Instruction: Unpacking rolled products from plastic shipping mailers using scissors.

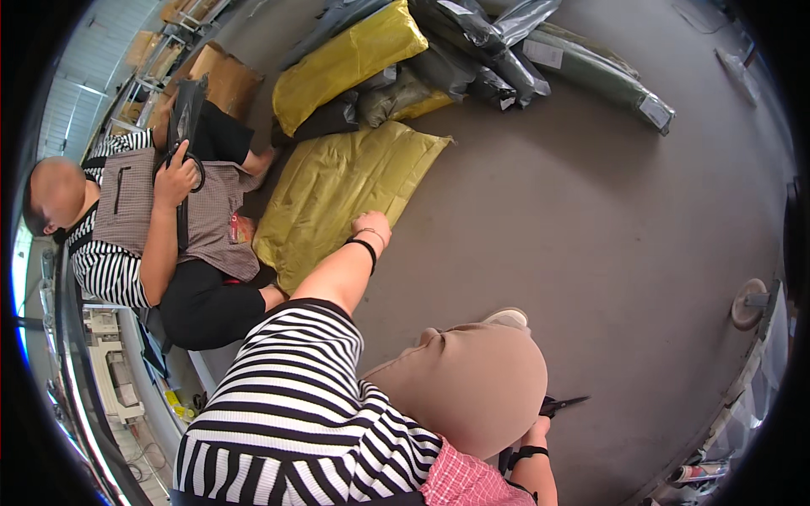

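My left hand (371, 226) is closed at the right edge of a large, flat yellow plastic package (337, 181) on the floor; its fingertips are partly hidden. A black band and a thin bracelet circle that wrist. Low on the right, beside my bent knee, my right hand (537, 432) grips black scissors (564, 406), whose dark blades point right, away from the package. Across the package at the left, a co-worker (126, 202) in a striped shirt and checked apron holds large black-handled scissors (192, 173) in a raised hand.
Behind the flat package lies a heap of wrapped parcels: a yellow one (350, 63), several dark ones and a long green-grey roll (599, 76). A cardboard box (226, 80) stands behind the co-worker. A caster wheel (747, 304) is at the right rim, a sewing machine (114, 375) at the lower left.
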A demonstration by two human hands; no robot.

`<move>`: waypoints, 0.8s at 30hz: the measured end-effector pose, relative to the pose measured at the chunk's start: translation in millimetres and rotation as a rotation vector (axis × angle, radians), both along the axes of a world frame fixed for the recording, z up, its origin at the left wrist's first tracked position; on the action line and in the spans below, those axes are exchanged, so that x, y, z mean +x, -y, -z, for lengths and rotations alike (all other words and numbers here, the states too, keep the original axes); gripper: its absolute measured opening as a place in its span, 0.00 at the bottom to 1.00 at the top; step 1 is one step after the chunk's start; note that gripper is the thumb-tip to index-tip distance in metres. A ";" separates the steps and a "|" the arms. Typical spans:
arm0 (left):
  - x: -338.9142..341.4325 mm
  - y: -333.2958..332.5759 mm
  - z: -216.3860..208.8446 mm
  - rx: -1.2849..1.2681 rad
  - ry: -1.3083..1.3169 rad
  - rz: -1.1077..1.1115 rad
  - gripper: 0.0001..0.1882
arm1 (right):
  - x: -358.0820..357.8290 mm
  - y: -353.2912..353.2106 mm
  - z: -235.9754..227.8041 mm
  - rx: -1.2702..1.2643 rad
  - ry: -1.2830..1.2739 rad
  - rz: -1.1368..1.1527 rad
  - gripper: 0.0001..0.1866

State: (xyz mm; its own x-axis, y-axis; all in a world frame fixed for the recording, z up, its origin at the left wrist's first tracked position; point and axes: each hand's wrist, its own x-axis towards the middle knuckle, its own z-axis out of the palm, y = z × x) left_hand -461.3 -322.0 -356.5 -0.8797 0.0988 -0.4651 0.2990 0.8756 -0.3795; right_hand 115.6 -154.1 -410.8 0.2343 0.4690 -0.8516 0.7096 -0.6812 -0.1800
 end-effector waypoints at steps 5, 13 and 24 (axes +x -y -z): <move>-1.9 -10.9 0.3 -0.093 0.148 0.121 0.10 | -3.9 -5.2 6.3 0.029 0.146 -0.011 0.14; -7.6 2.0 2.5 0.035 0.198 0.176 0.12 | 11.1 -8.1 29.5 0.013 0.164 -0.010 0.10; 113.2 -150.8 3.5 0.895 0.376 0.215 0.19 | 36.1 -11.6 6.4 0.059 0.146 -0.051 0.10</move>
